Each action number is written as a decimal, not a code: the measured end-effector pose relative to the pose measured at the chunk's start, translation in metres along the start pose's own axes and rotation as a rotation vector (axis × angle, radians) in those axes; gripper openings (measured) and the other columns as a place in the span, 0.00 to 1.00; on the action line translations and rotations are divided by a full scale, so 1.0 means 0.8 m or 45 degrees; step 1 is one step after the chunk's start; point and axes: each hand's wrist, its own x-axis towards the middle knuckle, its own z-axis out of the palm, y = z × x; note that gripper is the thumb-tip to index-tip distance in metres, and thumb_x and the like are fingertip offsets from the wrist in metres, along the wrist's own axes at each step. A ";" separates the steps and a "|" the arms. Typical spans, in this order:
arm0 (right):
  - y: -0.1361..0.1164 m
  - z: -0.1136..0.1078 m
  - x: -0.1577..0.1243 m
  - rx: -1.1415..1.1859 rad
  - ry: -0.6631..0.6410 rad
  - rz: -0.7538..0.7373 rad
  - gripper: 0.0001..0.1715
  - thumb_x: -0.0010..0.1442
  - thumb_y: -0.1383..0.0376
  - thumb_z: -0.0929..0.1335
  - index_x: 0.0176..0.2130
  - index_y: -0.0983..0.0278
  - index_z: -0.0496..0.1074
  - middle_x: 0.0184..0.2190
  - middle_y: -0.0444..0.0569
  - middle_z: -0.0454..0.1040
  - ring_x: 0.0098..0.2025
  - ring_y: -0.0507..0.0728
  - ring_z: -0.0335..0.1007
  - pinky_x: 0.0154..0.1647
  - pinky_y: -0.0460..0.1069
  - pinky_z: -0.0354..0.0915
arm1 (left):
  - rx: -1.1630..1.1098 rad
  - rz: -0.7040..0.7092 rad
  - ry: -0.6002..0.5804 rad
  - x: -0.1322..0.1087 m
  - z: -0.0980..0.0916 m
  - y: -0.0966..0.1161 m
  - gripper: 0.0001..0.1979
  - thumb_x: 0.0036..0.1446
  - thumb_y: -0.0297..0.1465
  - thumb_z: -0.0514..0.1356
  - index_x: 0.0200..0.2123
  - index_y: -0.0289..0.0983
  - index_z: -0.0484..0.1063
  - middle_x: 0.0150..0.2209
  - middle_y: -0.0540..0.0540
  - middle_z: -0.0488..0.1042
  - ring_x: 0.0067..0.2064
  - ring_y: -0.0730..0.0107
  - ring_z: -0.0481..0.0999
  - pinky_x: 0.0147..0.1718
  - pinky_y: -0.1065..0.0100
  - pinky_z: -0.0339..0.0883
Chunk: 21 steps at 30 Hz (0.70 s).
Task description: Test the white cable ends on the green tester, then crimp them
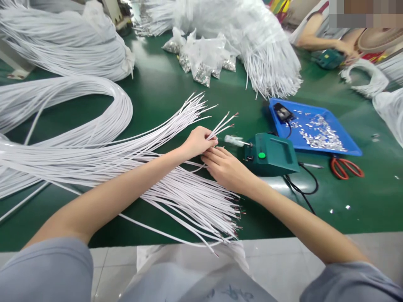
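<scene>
A: What does each hand have?
B: The left hand [197,142] is closed on a few thin white plastic-sheathed wires with bared copper tips [222,125], at frame centre, tips fanning to 1 o'clock. The right hand [225,168] is at its 5 o'clock, fingers straight and lying on loose strands; can't tell if it pinches any.
A: Handling?
B: Likely light, limp, slick sheath. The tips are fine and would bend easily. Best gripped on the sheath just behind the tips. There's a boxy green plastic bench device [270,153] at 3 o'clock and a flat blue plastic tray [310,110] at 2.
</scene>
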 end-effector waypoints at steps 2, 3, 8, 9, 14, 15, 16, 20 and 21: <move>-0.010 0.011 0.002 -0.073 -0.076 0.089 0.20 0.66 0.71 0.60 0.52 0.78 0.72 0.54 0.66 0.72 0.57 0.67 0.67 0.61 0.62 0.62 | 0.004 0.023 0.016 0.000 0.000 0.000 0.06 0.52 0.28 0.62 0.25 0.32 0.75 0.22 0.52 0.69 0.27 0.76 0.66 0.29 0.72 0.57; -0.014 0.012 0.001 -0.079 -0.112 0.122 0.21 0.65 0.71 0.59 0.52 0.79 0.71 0.55 0.67 0.72 0.57 0.67 0.67 0.60 0.62 0.61 | 0.002 0.043 0.027 0.000 0.001 0.001 0.07 0.53 0.29 0.61 0.25 0.32 0.74 0.22 0.52 0.68 0.27 0.76 0.65 0.29 0.73 0.56; -0.041 -0.017 0.004 0.226 -0.335 0.278 0.21 0.61 0.76 0.60 0.50 0.74 0.73 0.44 0.61 0.77 0.46 0.63 0.73 0.52 0.58 0.67 | -0.158 0.150 0.077 -0.006 0.003 0.014 0.14 0.61 0.33 0.56 0.25 0.32 0.71 0.24 0.51 0.69 0.20 0.82 0.59 0.20 0.75 0.51; -0.047 -0.025 0.005 0.329 -0.400 0.296 0.21 0.60 0.76 0.60 0.49 0.73 0.74 0.41 0.59 0.78 0.43 0.61 0.74 0.47 0.56 0.68 | -0.208 0.150 0.044 -0.007 0.003 0.017 0.14 0.62 0.32 0.55 0.27 0.32 0.72 0.26 0.51 0.71 0.19 0.84 0.59 0.18 0.75 0.51; -0.044 -0.032 0.004 0.927 -0.186 0.557 0.17 0.59 0.76 0.61 0.40 0.68 0.77 0.35 0.52 0.80 0.37 0.56 0.76 0.40 0.50 0.70 | -0.388 0.189 -0.113 -0.011 0.004 0.025 0.11 0.62 0.29 0.56 0.27 0.31 0.71 0.22 0.52 0.68 0.17 0.83 0.65 0.18 0.78 0.58; -0.035 -0.029 0.002 1.042 -0.001 0.714 0.15 0.60 0.74 0.61 0.39 0.67 0.76 0.34 0.50 0.80 0.36 0.54 0.76 0.39 0.49 0.71 | -0.414 0.203 -0.114 -0.012 0.005 0.025 0.11 0.61 0.28 0.57 0.27 0.31 0.71 0.19 0.53 0.67 0.17 0.82 0.66 0.18 0.78 0.60; -0.024 -0.026 0.000 1.143 0.203 0.891 0.13 0.60 0.71 0.63 0.39 0.66 0.76 0.33 0.48 0.79 0.35 0.53 0.76 0.37 0.48 0.71 | -0.436 0.214 -0.111 -0.012 0.005 0.026 0.10 0.60 0.27 0.58 0.27 0.31 0.71 0.18 0.54 0.65 0.18 0.81 0.66 0.18 0.78 0.61; 0.017 -0.023 -0.001 1.364 0.812 1.312 0.14 0.56 0.60 0.72 0.42 0.63 0.73 0.31 0.44 0.76 0.32 0.52 0.74 0.28 0.46 0.72 | -0.477 0.215 -0.114 -0.011 0.007 0.025 0.09 0.58 0.25 0.60 0.25 0.31 0.71 0.17 0.54 0.65 0.17 0.81 0.63 0.17 0.77 0.60; 0.022 -0.024 0.000 1.381 0.868 1.321 0.16 0.54 0.59 0.73 0.41 0.63 0.73 0.31 0.44 0.76 0.31 0.52 0.74 0.27 0.46 0.72 | -0.482 0.213 -0.146 -0.011 0.007 0.025 0.09 0.58 0.26 0.60 0.25 0.31 0.72 0.17 0.54 0.65 0.17 0.81 0.64 0.17 0.76 0.60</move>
